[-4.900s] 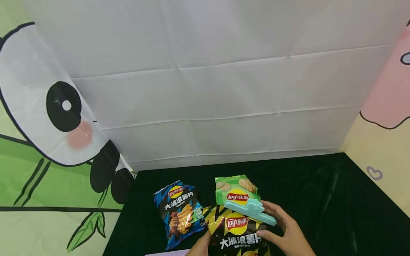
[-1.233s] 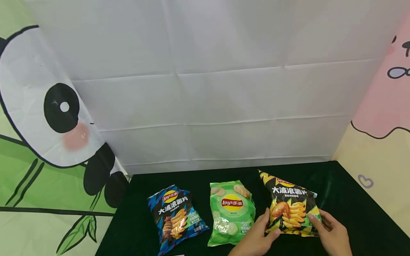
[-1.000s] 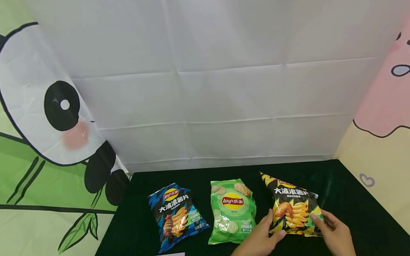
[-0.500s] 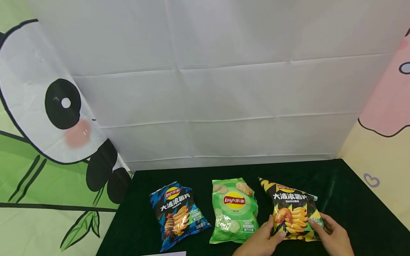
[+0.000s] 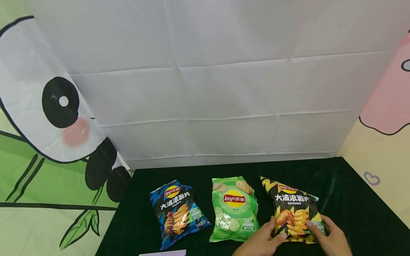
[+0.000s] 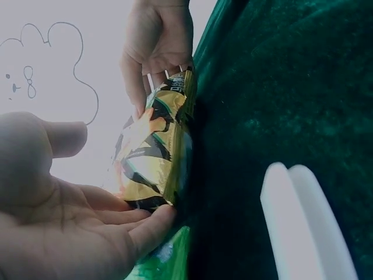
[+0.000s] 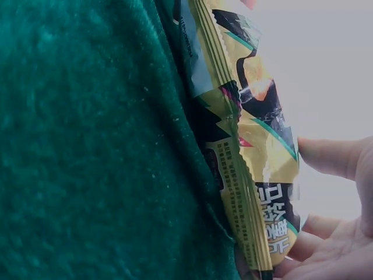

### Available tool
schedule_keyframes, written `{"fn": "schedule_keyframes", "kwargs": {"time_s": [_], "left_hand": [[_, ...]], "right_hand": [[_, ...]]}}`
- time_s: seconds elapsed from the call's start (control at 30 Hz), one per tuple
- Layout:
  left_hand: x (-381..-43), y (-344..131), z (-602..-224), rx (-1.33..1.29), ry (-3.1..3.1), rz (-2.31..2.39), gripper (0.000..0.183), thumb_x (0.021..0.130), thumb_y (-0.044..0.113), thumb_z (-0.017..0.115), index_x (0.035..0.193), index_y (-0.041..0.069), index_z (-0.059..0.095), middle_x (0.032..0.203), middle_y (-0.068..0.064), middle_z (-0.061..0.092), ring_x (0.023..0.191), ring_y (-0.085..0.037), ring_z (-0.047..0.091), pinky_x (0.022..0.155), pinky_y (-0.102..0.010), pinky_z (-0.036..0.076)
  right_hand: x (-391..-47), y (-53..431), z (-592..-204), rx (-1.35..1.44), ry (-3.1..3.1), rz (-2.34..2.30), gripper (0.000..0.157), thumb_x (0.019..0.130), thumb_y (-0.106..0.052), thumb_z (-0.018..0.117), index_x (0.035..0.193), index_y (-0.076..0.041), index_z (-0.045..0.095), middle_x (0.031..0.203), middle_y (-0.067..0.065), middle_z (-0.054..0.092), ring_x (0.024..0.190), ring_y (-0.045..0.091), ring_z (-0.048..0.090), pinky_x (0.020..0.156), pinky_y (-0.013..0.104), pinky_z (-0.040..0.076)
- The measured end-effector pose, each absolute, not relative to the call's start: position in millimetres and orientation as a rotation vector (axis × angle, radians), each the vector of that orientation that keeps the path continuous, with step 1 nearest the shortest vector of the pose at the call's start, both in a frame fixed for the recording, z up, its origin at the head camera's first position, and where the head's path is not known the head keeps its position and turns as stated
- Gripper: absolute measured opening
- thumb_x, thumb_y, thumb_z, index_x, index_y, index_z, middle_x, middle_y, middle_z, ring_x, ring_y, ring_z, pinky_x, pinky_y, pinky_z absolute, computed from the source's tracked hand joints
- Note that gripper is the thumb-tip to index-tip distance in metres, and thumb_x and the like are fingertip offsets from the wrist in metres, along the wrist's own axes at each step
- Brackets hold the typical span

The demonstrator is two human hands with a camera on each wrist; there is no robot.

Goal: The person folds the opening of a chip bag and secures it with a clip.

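A black-and-yellow bag of chips (image 5: 291, 213) lies on the right side of the dark green cloth, its top edge slanting, with a light-blue tip (image 5: 315, 198) showing at its upper right. My left hand (image 5: 260, 241) is at the lower left corner; in the left wrist view its nearly straight fingers touch the bag's edge and the thumb stands apart. On the lower right, my right hand (image 5: 333, 237) holds the bag, thumb on its front and fingers behind. Just left of the left hand lies a green bag of chips (image 5: 234, 209).
A blue bag of chips (image 5: 177, 215) lies further left. The corner of a pale purple flat thing (image 5: 166, 253) shows at the bottom edge. White cloth (image 5: 205, 89) backs the table. A blurred white double-pronged object (image 6: 303, 221) appears in the left wrist view.
Earliest, the black-and-yellow bag was held over the green one, a light-blue clip across its top. It has since moved right, baring the green bag. During the last second it barely shifts.
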State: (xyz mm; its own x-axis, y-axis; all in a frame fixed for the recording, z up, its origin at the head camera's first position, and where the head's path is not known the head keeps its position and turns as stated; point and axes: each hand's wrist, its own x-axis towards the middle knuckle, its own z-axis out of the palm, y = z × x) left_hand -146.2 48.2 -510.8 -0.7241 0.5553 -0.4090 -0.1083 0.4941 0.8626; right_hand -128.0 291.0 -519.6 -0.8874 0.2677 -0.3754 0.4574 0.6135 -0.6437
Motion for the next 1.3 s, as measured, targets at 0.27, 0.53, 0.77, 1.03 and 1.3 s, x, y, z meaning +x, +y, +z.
{"fn": "schedule_keyframes", "kwargs": {"time_s": [0.27,0.53,0.77,1.03,1.3], "left_hand": [[-146.5,47.2,-509.3,0.377,2.039,1.231,0.064,0.094,0.047,0.052,0.149,0.025,0.028,0.15,-0.001,0.039,0.135,-0.024,0.042,0.109,-0.052,0.036],[-146.3,45.4,-503.4,0.313,2.043,1.161,0.063,0.092,0.047,0.054,0.147,0.022,0.035,0.14,-0.007,0.049,0.12,-0.022,0.053,0.103,-0.052,0.041],[-146.7,48.2,-505.9,0.297,2.04,1.123,0.063,0.091,0.049,0.055,0.145,0.022,0.038,0.133,-0.009,0.054,0.114,-0.023,0.057,0.099,-0.051,0.045],[-147.4,47.7,-515.5,0.292,1.985,1.142,0.068,0.089,0.052,0.057,0.145,0.02,0.037,0.13,-0.008,0.054,0.11,-0.022,0.058,0.096,-0.05,0.047],[-144.1,37.0,-511.3,0.419,1.884,1.297,0.074,0.091,0.052,0.054,0.15,0.024,0.021,0.151,-0.003,0.035,0.135,-0.024,0.039,0.11,-0.054,0.033]], "right_hand": [[-127.2,291.6,-517.6,0.567,2.606,-1.102,0.102,0.082,-0.074,0.046,0.14,0.008,0.028,0.131,0.038,0.043,0.105,0.041,0.056,0.082,0.051,0.048],[-125.9,291.3,-517.3,0.519,2.576,-1.072,0.096,0.086,-0.07,0.045,0.137,0.01,0.03,0.124,0.037,0.048,0.096,0.033,0.059,0.079,0.047,0.048],[-124.8,291.2,-524.4,0.528,2.608,-1.065,0.098,0.086,-0.068,0.047,0.139,0.011,0.024,0.13,0.04,0.04,0.105,0.045,0.055,0.082,0.052,0.047],[-124.8,293.4,-528.7,0.522,2.592,-1.068,0.099,0.085,-0.07,0.047,0.139,0.01,0.023,0.125,0.039,0.045,0.096,0.033,0.059,0.077,0.045,0.048],[-126.5,289.7,-522.9,0.536,2.585,-1.064,0.106,0.083,-0.075,0.043,0.142,0.008,0.016,0.13,0.039,0.038,0.103,0.041,0.054,0.081,0.051,0.047]]}}
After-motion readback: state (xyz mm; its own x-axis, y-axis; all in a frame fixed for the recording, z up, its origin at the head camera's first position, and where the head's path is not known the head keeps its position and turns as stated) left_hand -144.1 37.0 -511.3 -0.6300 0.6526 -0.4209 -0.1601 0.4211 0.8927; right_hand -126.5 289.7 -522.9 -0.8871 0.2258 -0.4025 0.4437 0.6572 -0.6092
